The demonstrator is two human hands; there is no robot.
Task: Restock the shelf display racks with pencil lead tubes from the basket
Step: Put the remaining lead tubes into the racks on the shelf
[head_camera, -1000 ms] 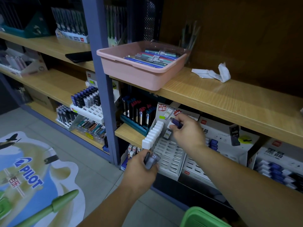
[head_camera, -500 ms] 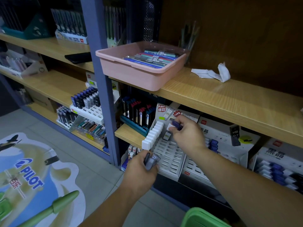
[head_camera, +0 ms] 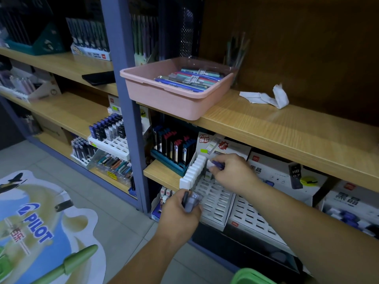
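White display rack [head_camera: 215,201] on lower shelf [head_camera: 162,173]; green basket [head_camera: 247,277] rim at btm edge. R hand [head_camera: 232,174] pinches one purple lead tube [head_camera: 217,163] over rack's top rows; L hand [head_camera: 178,212] grips spare tubes [head_camera: 191,201] w/ curled fingers, rack's front-left corner.

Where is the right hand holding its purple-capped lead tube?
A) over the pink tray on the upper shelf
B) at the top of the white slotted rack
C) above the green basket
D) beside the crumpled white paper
B: the right hand pinches the lead tube at the upper rows of the white slotted rack, while the left hand grips spare tubes lower down.
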